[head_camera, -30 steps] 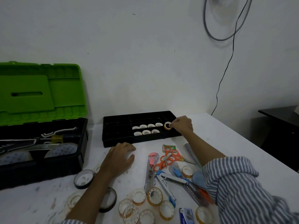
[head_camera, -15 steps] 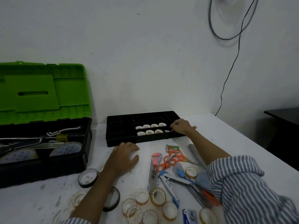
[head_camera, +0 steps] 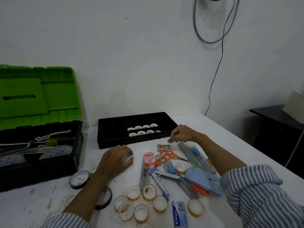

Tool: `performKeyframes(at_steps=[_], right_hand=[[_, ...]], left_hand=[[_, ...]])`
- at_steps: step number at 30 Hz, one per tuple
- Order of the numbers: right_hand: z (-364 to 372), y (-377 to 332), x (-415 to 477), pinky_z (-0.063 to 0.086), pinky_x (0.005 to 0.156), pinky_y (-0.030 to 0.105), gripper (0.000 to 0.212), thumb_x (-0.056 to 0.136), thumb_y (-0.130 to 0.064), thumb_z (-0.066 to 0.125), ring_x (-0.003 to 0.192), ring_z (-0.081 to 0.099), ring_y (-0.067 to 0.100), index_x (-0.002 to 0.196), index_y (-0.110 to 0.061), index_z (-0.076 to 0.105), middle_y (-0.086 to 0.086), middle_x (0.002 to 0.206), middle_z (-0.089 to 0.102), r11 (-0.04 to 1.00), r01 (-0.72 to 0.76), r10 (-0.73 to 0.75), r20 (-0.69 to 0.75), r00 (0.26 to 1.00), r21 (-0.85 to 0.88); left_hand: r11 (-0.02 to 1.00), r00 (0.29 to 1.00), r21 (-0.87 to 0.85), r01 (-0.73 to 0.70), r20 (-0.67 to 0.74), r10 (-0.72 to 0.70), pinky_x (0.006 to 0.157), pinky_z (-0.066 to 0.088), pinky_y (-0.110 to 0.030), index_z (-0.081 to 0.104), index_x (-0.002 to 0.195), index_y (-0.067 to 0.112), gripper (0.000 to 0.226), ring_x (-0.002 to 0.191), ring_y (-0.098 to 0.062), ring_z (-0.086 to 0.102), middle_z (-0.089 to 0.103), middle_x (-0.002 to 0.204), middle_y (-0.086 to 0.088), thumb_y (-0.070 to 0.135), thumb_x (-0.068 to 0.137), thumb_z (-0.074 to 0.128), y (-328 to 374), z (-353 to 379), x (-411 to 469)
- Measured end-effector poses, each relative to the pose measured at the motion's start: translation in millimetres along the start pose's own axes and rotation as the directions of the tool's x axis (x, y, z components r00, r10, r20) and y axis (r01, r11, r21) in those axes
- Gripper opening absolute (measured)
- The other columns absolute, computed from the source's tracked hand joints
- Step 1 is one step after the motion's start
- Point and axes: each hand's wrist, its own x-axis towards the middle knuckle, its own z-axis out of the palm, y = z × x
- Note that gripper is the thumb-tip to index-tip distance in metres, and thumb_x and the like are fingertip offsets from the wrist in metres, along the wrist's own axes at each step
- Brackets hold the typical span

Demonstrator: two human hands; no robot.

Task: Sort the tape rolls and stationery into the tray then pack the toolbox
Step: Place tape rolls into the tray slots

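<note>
A black divided tray (head_camera: 113, 139) lies at the back of the white table, with several small tape rolls (head_camera: 142, 130) in one compartment. My right hand (head_camera: 180, 134) hovers just in front of the tray's right end, fingers loosely curled and holding nothing. My left hand (head_camera: 116, 159) rests palm down on the table in front of the tray. Near me lie several clear tape rolls (head_camera: 148, 192), two black tape rolls (head_camera: 79, 179), orange scissors (head_camera: 162, 156), a pink cutter (head_camera: 145, 168), a stapler (head_camera: 160, 181) and a staple box (head_camera: 179, 214). The open toolbox (head_camera: 41, 155) stands at the left.
The toolbox's green lid (head_camera: 37, 94) leans back against the wall. A blue case (head_camera: 204, 180) and clear rulers (head_camera: 195, 155) lie under my right forearm. A black cable (head_camera: 215, 74) hangs down the wall. A dark desk (head_camera: 278, 119) stands beyond the table's right edge.
My right hand set the tape roll it held into the tray and drew back toward me, now empty. My left hand stayed in place.
</note>
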Motion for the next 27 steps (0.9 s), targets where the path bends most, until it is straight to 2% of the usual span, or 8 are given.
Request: performKeyframes(at_steps=[3, 6, 10, 16, 19, 22, 25, 27], right_hand=[[-9.0, -8.1, -17.6, 0.032, 0.044, 0.016, 0.012, 0.079, -0.023, 0.072, 0.052, 0.045, 0.008, 0.073, -0.013, 0.07, -0.004, 0.062, 0.061, 0.984, -0.117, 0.155, 0.317, 0.935, -0.138], [-10.6, -13.1, -27.7, 0.035, 0.046, 0.013, 0.005, 0.079, -0.023, 0.073, 0.047, 0.052, 0.001, 0.079, -0.018, 0.072, -0.014, 0.057, 0.066, 0.943, -0.145, 0.282, 0.491, 0.825, -0.298], [-0.5, -11.5, -26.5, 0.041, 0.046, 0.009, 0.03, 0.076, -0.022, 0.077, 0.047, 0.057, -0.002, 0.102, -0.008, 0.073, -0.014, 0.06, 0.066, 0.909, -0.103, 0.297, 0.455, 0.839, -0.404], [3.9, -16.2, -21.1, 0.04, 0.048, 0.013, 0.02, 0.074, -0.018, 0.078, 0.052, 0.053, 0.002, 0.09, -0.007, 0.075, -0.008, 0.064, 0.063, 0.931, -0.066, 0.221, 0.41, 0.885, -0.359], [-8.7, -20.6, -12.9, 0.041, 0.048, 0.013, 0.01, 0.078, -0.018, 0.073, 0.056, 0.055, 0.004, 0.085, -0.012, 0.073, -0.005, 0.071, 0.065, 0.96, -0.042, 0.125, 0.29, 0.949, -0.278], [-14.8, -17.4, 7.2, 0.042, 0.045, 0.012, 0.01, 0.078, -0.015, 0.073, 0.048, 0.059, 0.001, 0.087, -0.011, 0.073, 0.0, 0.077, 0.068, 0.995, -0.06, 0.058, -0.028, 0.998, -0.081], [-5.6, -13.7, 34.3, 0.054, 0.065, 0.023, 0.012, 0.076, -0.016, 0.076, 0.064, 0.063, 0.012, 0.085, -0.009, 0.075, 0.007, 0.086, 0.072, 0.992, -0.104, 0.12, -0.33, 0.936, 0.067], [5.5, -14.0, 48.8, 0.053, 0.075, 0.029, 0.016, 0.076, -0.021, 0.075, 0.079, 0.064, 0.017, 0.088, -0.01, 0.075, 0.009, 0.093, 0.072, 0.985, -0.153, 0.173, -0.438, 0.882, 0.08]], left_hand=[[1.0, 1.0, 0.002, 0.0, -0.009, 0.0, 0.06, 0.025, -0.003, 0.067, 0.082, 0.019, 0.035, 0.067, -0.008, 0.057, 0.067, 0.079, 0.005, 0.043, 0.078, 0.042, 2.0, -1.5, -0.1], [1.0, 1.0, 0.022, -0.01, -0.015, 0.01, 0.056, 0.027, -0.008, 0.065, 0.082, 0.018, 0.037, 0.067, -0.01, 0.055, 0.065, 0.08, 0.004, 0.042, 0.078, 0.038, 1.6, 1.1, 1.7], [0.993, 0.999, 0.11, -0.038, 0.008, 0.037, 0.054, 0.035, -0.018, 0.064, 0.081, 0.018, 0.036, 0.061, -0.011, 0.055, 0.065, 0.079, 0.003, 0.038, 0.078, 0.035, 3.4, 4.3, 6.0], [0.999, 1.0, 0.041, 0.015, 0.005, -0.015, 0.066, 0.041, -0.022, 0.065, 0.09, 0.014, 0.043, 0.071, -0.013, 0.06, 0.068, 0.088, -0.001, 0.032, 0.081, 0.028, 10.9, 15.6, 6.5], [0.999, 0.999, -0.02, 0.039, 0.012, -0.039, 0.074, 0.044, -0.024, 0.064, 0.098, 0.012, 0.052, 0.079, -0.014, 0.062, 0.068, 0.095, -0.004, 0.036, 0.082, 0.021, 13.3, 21.3, 6.6], [0.995, 0.998, -0.069, 0.071, 0.003, -0.071, 0.078, 0.044, -0.023, 0.063, 0.105, 0.012, 0.057, 0.088, -0.014, 0.062, 0.067, 0.102, -0.004, 0.039, 0.081, 0.019, 13.4, 22.2, 4.0], [0.995, 0.997, -0.07, 0.073, -0.001, -0.073, 0.078, 0.044, -0.022, 0.063, 0.106, 0.013, 0.057, 0.09, -0.014, 0.061, 0.067, 0.104, -0.003, 0.039, 0.081, 0.019, 12.6, 21.9, 3.9], [0.995, 0.997, -0.062, 0.075, -0.008, -0.076, 0.078, 0.044, -0.023, 0.063, 0.105, 0.014, 0.055, 0.089, -0.014, 0.062, 0.068, 0.103, -0.003, 0.038, 0.081, 0.021, 11.7, 22.6, 4.2]])
